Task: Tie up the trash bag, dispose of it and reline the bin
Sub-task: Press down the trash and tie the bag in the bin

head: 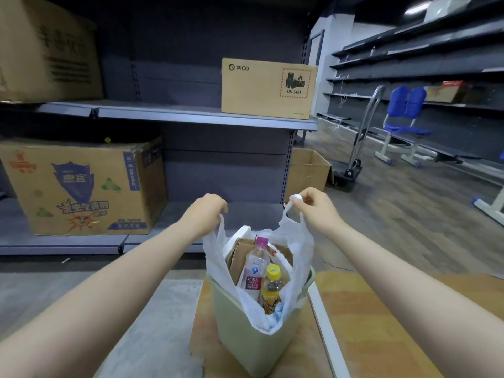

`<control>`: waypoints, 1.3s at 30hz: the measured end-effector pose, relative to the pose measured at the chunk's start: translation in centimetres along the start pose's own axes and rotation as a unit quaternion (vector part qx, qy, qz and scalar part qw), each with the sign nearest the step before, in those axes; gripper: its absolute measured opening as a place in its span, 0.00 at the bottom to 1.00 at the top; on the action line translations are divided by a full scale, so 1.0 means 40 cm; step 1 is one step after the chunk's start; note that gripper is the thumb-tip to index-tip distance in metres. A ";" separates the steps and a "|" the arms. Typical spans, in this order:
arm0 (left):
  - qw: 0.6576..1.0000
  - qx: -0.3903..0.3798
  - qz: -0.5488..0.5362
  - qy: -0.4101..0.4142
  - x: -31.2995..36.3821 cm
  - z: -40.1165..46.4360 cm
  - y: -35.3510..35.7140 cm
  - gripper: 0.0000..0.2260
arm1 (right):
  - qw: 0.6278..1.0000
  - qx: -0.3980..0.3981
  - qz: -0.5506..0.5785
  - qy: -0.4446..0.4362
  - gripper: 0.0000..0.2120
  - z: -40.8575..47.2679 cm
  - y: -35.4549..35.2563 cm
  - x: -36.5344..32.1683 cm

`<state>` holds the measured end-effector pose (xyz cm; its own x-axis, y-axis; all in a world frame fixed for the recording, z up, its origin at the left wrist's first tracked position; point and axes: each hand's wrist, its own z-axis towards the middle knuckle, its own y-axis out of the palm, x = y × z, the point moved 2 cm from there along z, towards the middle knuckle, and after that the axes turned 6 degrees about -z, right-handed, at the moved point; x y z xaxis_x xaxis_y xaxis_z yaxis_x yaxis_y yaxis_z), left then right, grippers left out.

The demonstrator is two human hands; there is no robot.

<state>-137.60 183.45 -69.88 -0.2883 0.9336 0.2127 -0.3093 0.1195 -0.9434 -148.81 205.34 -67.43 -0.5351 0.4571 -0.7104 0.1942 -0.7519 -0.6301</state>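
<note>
Head view: pale green bin [245, 328] on a sheet of brown cardboard [381, 323] on the floor, lined with a white plastic trash bag [218, 257]. The bag sits inside the bin, its top pulled up above the rim and open. In the bag: a clear soda bottle [253, 268] with a pink cap, a yellow-capped bottle [271, 290] just beside it, folded cardboard [240, 255] behind both, some crumpled white-blue stuff at the bottom. Left hand [204, 211] has fingers curled down, gripping the bag's left handle, which hangs straight below the knuckles. Right hand [313, 205] pinches the right handle loop between thumb and fingertips, loop sticking out at the fingertips. Hands held apart above the bin. Shelving [177, 115] behind carries cardboard boxes, one marked PICO [268, 88].
</note>
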 end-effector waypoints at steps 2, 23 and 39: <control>0.998 -0.059 0.035 0.006 0.011 -0.002 -0.018 0.07 | 1.000 -0.003 -0.020 -0.019 0.08 0.002 0.015 -0.004; 0.973 0.093 -0.189 -0.092 -0.086 -0.013 -0.082 0.03 | 0.990 0.032 0.122 -0.065 0.10 0.044 0.072 -0.164; 0.940 0.099 -0.325 -0.006 -0.132 -0.107 -0.084 0.10 | 0.970 -0.177 -0.019 -0.166 0.25 -0.049 0.384 -0.255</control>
<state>-131.15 179.57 -68.90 0.0103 0.6804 0.7328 -0.5870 0.5974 -0.5464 -138.78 190.07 -70.47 -0.7712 0.2589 -0.5816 0.4084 -0.4997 -0.7639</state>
